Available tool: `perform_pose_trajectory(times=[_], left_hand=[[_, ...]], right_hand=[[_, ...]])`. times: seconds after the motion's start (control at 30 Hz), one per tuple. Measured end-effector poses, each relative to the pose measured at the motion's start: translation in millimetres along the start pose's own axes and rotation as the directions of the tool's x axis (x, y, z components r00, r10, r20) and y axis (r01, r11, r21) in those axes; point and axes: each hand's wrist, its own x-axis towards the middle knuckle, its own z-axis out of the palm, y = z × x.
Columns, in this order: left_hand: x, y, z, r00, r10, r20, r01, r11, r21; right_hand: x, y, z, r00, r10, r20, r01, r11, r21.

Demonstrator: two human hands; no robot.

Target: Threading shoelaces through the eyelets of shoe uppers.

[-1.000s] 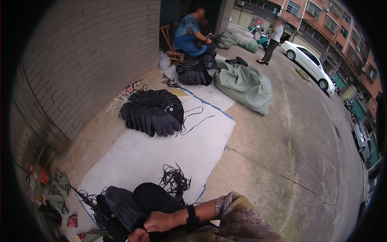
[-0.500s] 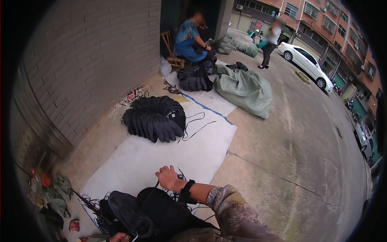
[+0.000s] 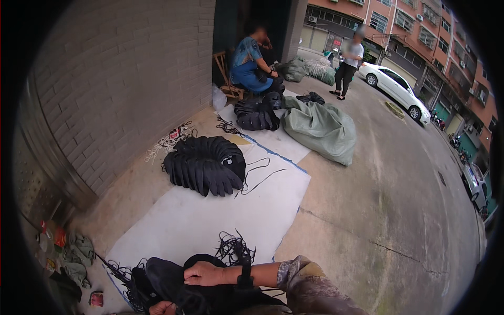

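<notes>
A black shoe upper [image 3: 160,276] lies across my lap among other dark material. Over its right side is my right hand [image 3: 203,273], closed, with a black band around the wrist; whatever its fingers grip is hidden. At the lower edge my left hand [image 3: 163,308] is curled against the near end of the same upper, and I cannot make out what it holds. Bunches of black laces [image 3: 234,249] spread beyond my right wrist, and more laces [image 3: 122,273] hang out at the left.
A ring of black shoe uppers [image 3: 205,167] rests on the white sheet [image 3: 226,212]. Farther off are another stack of uppers [image 3: 254,114], a green sack [image 3: 323,131], a seated person [image 3: 251,65] and a standing person [image 3: 348,65]. A brick wall [image 3: 126,79] bounds the left; scraps [image 3: 79,257] lie below it.
My right hand has come back from over the white sheet to the shoe upper, its fingers now closed. A black strand ran from it before. The standing person has shifted stance.
</notes>
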Motion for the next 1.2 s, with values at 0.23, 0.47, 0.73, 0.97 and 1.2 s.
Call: perform_pose_trajectory(times=[0.23,0.47,0.73,0.97,1.2], left_hand=[[3,-25,-3,0.998,0.058,-0.008,-0.058,0.998,0.025],[19,-7,13,0.896,0.443,-0.04,-0.377,0.802,0.463],[16,2,9,0.815,0.579,-0.018,-0.401,0.586,0.704],[46,-65,-9,0.76,0.588,-0.277,-0.334,0.718,0.611],[83,-116,-18,0.784,0.226,-0.578,-0.13,0.971,0.202]], right_hand=[[2,10,2,0.993,-0.023,0.118,0.06,0.946,-0.319],[29,-28,44,0.954,-0.204,0.22,0.178,0.975,0.132],[42,-21,45,0.963,-0.049,0.267,-0.001,0.983,0.184],[60,-2,39,0.966,0.095,0.24,-0.096,0.995,-0.011],[70,31,32,0.977,0.207,0.053,-0.205,0.978,-0.047]])
